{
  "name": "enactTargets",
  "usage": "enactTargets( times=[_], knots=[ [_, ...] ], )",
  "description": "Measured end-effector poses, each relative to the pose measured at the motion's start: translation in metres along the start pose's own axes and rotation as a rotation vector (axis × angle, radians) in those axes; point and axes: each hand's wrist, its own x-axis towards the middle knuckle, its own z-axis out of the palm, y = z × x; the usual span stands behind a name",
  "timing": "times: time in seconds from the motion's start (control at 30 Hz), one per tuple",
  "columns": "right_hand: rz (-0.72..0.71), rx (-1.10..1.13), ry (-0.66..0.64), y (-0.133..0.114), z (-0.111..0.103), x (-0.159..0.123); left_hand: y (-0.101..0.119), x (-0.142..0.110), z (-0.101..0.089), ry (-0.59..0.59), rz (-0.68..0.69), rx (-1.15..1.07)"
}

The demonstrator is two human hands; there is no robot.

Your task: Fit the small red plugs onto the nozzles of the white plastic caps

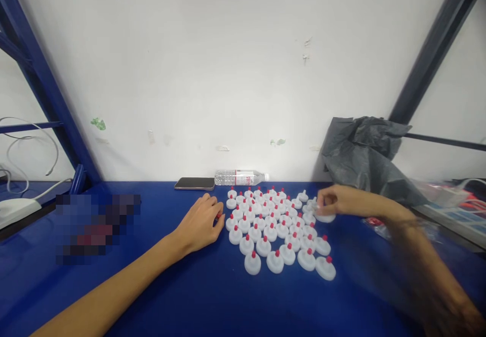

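Observation:
Many round white nozzle caps (pixel 275 262) stand on the blue table, most with a small red tip on the spout. At the left edge of the group, my left hand (pixel 201 223) rests on the table with curled fingers. A small red tip (pixel 218 216) shows between its thumb and index finger. My right hand (pixel 332 200) is at the back right of the group, thumb and fingers pinched at a white nozzle cap (pixel 325 218), whose spout they cover. Beside it, a bare white cap (pixel 302 195) has no red tip.
A phone (pixel 194 183) and a clear water bottle (pixel 243 177) lie along the wall. A grey plastic bag (pixel 364 149) slumps at the back right, with a clear bag of red pieces (pixel 375 221) near my right forearm. A white power strip (pixel 18 210) lies far left.

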Motion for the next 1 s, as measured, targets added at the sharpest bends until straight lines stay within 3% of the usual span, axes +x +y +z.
enactTargets(
  times=[0.1,0.3,0.53,0.63,0.73,0.9,1.0],
  knots=[
    [0.003,0.137,-0.156,0.002,0.005,-0.005,0.001,-0.001,-0.001,-0.047,0.045,0.044],
    [0.063,0.192,-0.174,0.000,0.007,-0.006,0.005,-0.001,-0.005,-0.085,0.051,0.104],
    [0.093,-0.062,0.133,-0.005,0.004,0.007,0.002,-0.002,-0.007,-0.065,0.022,0.034],
    [0.082,-0.147,0.240,-0.009,0.006,0.011,0.001,0.005,-0.012,-0.003,-0.081,-0.112],
    [0.029,-0.210,0.361,-0.013,0.010,0.015,0.000,0.030,-0.017,0.054,-0.241,-0.250],
    [-0.019,-0.244,0.496,-0.022,0.022,0.021,-0.009,0.086,-0.015,-0.011,-0.318,-0.329],
    [-0.020,-0.240,0.535,-0.031,0.032,0.024,-0.013,0.102,-0.008,-0.053,-0.361,-0.357]
  ],
)
